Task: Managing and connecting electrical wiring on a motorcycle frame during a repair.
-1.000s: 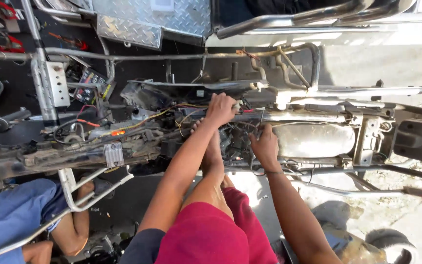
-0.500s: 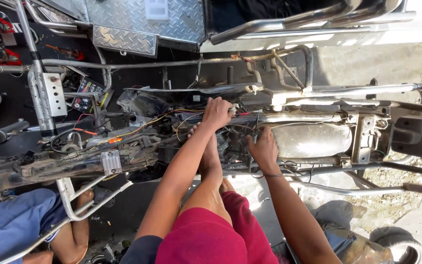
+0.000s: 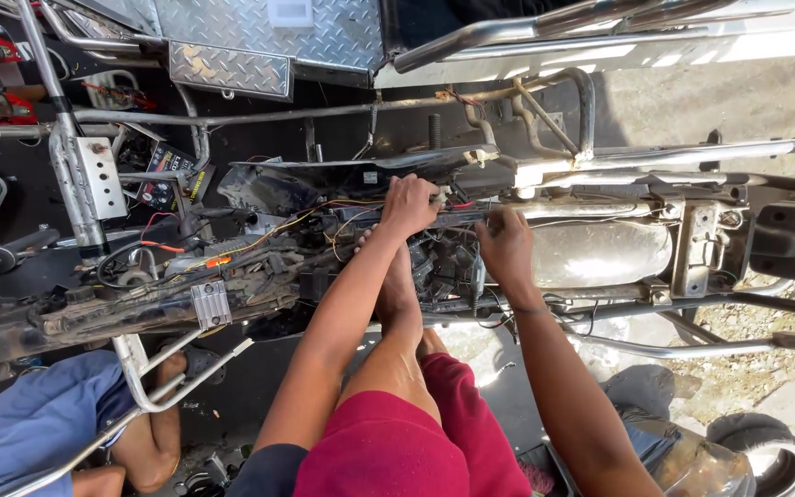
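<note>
1. your left hand (image 3: 409, 204) sits on the upper edge of the stripped motorcycle frame (image 3: 232, 294), fingers curled down and pinched on a small white connector (image 3: 438, 195) beside the red and yellow wires (image 3: 259, 241).
2. your right hand (image 3: 505, 247) rests just to the right of it, fingers bent and pressed into the dark wiring cluster (image 3: 443, 267) in the middle of the frame; you cannot tell whether it grips anything.
3. the two hands are near each other but apart.
4. the shiny metal tank (image 3: 600, 253) lies just right of your right hand.
5. your knee in red shorts (image 3: 388, 451) is below, foot braced against the frame.
6. another person in blue (image 3: 39, 423) sits at lower left, beside a chrome tube guard (image 3: 158, 377).
</note>
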